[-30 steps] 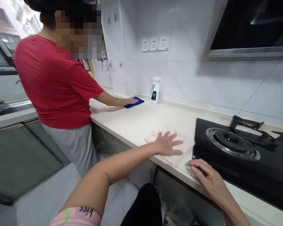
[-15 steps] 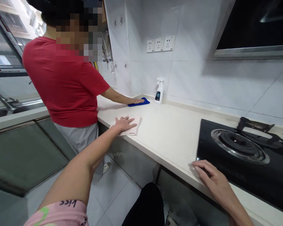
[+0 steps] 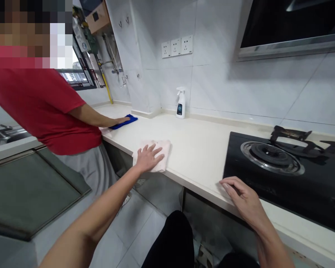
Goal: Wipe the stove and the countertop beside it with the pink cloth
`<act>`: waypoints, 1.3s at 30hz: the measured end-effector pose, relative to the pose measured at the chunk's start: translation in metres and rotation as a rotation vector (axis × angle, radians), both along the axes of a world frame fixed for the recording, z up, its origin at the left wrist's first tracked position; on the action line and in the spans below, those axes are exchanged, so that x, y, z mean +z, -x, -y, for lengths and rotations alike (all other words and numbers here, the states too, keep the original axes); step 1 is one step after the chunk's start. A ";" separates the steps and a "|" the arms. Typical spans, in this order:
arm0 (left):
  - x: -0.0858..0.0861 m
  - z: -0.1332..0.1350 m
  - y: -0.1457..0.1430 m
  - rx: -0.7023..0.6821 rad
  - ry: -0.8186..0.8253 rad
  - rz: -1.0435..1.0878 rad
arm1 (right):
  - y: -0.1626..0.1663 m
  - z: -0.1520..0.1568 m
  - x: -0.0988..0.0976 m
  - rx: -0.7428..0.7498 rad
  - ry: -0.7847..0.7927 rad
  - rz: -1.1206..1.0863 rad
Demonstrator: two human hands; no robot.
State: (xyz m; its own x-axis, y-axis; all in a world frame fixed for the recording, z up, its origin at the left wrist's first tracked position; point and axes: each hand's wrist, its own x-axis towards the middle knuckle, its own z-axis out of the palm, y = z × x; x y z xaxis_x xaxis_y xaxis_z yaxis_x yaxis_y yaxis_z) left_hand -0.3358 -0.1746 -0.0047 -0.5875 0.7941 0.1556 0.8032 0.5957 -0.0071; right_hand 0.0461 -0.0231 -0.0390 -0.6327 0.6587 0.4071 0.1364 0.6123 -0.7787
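Observation:
My left hand (image 3: 149,158) lies flat with spread fingers on a pale pink cloth (image 3: 164,149), pressing it against the white countertop (image 3: 195,152) near the front edge. The cloth looks folded, and part of it is covered by my hand. Loosely curled, my right hand (image 3: 241,197) rests on the counter's front edge beside the near left corner of the black gas hob (image 3: 231,156). A small gap shows between its thumb and fingers, and nothing is visible in it.
A person in a red shirt (image 3: 44,100) stands at the left, one hand on a blue cloth (image 3: 132,118). A white spray bottle (image 3: 181,106) stands by the wall. A black pan support (image 3: 290,143) sits on the hob, with a range hood (image 3: 284,48) above.
My left hand and the pink cloth have shifted right and nearer along the counter edge. The person's hand has moved the blue cloth left. My right hand stays by the hob; the view has turned.

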 end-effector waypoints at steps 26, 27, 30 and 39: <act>-0.031 -0.003 -0.123 -0.751 -0.911 0.187 | 0.067 0.046 0.020 -0.022 -0.589 0.535; -0.026 -0.005 -0.115 -0.691 -0.886 0.189 | 0.067 0.047 0.020 -0.036 -0.629 0.546; -0.013 -0.027 -0.102 -0.625 -0.744 0.158 | 0.059 0.047 0.020 -0.072 -0.723 0.550; -0.019 -0.080 -0.087 -0.658 -0.457 0.110 | -0.088 0.020 -0.018 -0.325 -0.811 0.574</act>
State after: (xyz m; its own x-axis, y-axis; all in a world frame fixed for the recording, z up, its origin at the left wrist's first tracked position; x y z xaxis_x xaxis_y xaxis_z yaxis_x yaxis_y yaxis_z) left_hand -0.2492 -0.0947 -0.0238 -0.0531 0.8546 0.5166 0.9721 -0.0740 0.2224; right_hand 0.1337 -0.0434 -0.0570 -0.7122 0.4956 0.4972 0.6077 0.7898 0.0833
